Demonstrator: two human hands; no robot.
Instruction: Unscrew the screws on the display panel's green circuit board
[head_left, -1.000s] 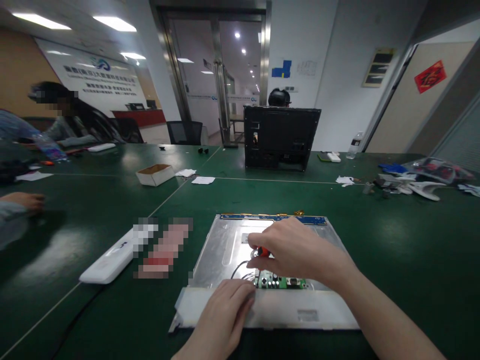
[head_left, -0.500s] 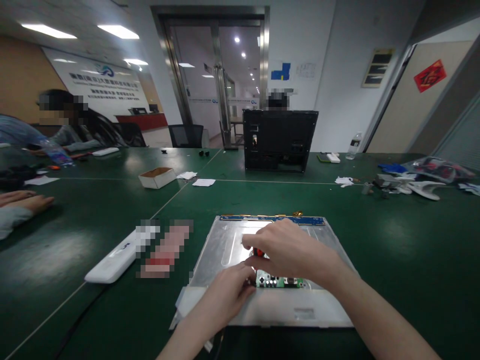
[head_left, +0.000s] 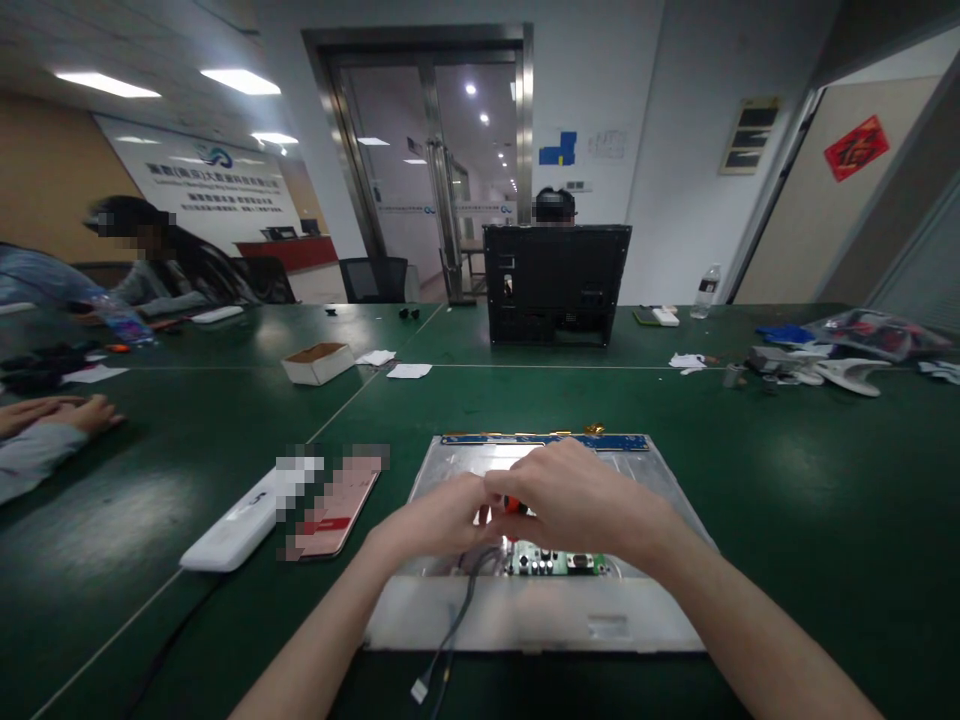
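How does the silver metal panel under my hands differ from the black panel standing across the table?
The silver metal panel lies flat on the green table; the black panel stands upright. The silver one is bright and reflective, with a small green circuit board on it; the black one is dark and matte, with cut-out holes. Both hands work over the silver one; no hand touches the black one. Both are flat rectangles.

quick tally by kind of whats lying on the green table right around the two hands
metal panel: 1
green circuit board: 1
loose cable: 1
white flat device: 1
pink device: 1
red-handled tool in right hand, left hand touching it: 1
total: 6
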